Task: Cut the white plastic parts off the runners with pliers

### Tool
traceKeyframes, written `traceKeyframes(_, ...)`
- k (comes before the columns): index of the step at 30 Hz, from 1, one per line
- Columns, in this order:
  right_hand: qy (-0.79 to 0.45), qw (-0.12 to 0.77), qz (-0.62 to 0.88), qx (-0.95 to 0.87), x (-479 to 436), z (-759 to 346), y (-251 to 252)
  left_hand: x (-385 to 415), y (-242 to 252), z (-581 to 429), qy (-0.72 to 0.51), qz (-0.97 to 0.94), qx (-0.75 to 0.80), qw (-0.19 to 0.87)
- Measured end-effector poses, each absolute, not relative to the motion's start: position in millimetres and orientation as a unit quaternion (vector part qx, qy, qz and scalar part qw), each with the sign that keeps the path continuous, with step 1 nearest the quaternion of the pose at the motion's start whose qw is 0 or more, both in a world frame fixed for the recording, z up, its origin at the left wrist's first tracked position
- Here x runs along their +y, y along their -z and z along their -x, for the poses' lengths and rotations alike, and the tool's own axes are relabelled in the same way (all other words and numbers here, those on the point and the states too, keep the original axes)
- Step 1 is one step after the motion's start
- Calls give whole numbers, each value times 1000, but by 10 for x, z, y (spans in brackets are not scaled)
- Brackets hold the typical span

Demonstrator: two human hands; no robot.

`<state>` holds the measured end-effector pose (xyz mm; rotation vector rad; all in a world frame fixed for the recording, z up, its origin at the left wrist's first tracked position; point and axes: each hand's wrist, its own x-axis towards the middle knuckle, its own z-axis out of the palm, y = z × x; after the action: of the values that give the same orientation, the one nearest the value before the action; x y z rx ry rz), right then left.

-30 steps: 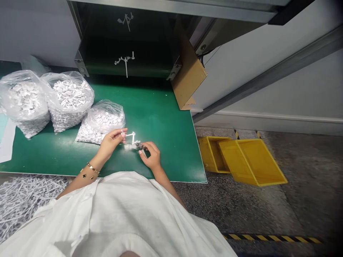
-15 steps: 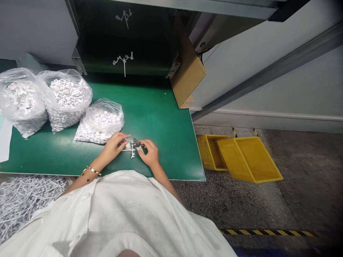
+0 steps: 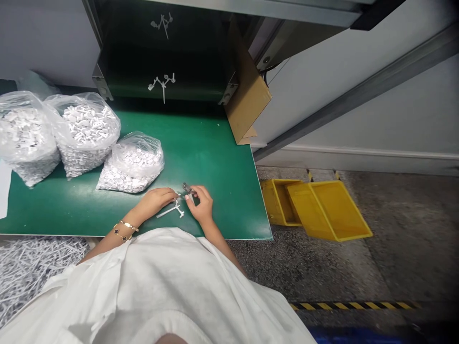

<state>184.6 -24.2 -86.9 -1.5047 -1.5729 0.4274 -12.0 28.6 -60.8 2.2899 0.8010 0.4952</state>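
Note:
My left hand (image 3: pixel 152 202) is closed, with its fingertips pinching one end of a branched white plastic sprue (image 3: pixel 178 207). The long stem of the sprue slants down toward me over the green table. In my right hand (image 3: pixel 202 205) is a small pair of grey metal nippers (image 3: pixel 186 187), with the fingers curled around the handles. Their jaws are close to the pinched end of the sprue; whether they touch it I cannot tell. Just beyond my left hand stands a clear bag (image 3: pixel 132 165) of small white parts.
Two larger bags of white parts (image 3: pixel 88 126) stand at the left. At the back, a conveyor belt (image 3: pixel 136 62) carries two more sprues (image 3: pixel 164 86), with a cardboard sheet (image 3: pixel 249 105) beside it. Cut white stems (image 3: pixel 39 267) lie below the table (image 3: pixel 233 191). Yellow bins (image 3: pixel 332 210) sit on the floor.
My left hand has shifted right and its fingers have closed on the sprue. The sprue has turned, so its stem now slants. The nippers have moved slightly to the right and tilted.

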Motion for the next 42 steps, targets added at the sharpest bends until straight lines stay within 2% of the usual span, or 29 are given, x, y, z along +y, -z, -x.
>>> traceKeyframes(4,-165,462,618,-614,-229,-1852,895,261,659,132,-286,-769,389,418)
traceKeyframes(8,-175,452,635,-602,-202,-1848,939,245,707,121,-389,-529,493,571)
traceKeyframes(11,-176,421,634,-624,-192,-1835,953,226,733,83,-440,-366,481,664)
traceKeyframes(14,-149,365,625,-674,-200,-1815,953,195,758,23,-459,-285,459,705)
traceKeyframes(19,-114,323,594,-728,-219,-1796,966,140,803,-61,-463,-264,453,715)
traceKeyframes(33,-166,368,570,-716,-229,-1817,940,123,766,-72,-436,-276,466,719)
traceKeyframes(42,-157,393,554,-717,-229,-1818,941,109,778,-91,-446,-308,476,693)
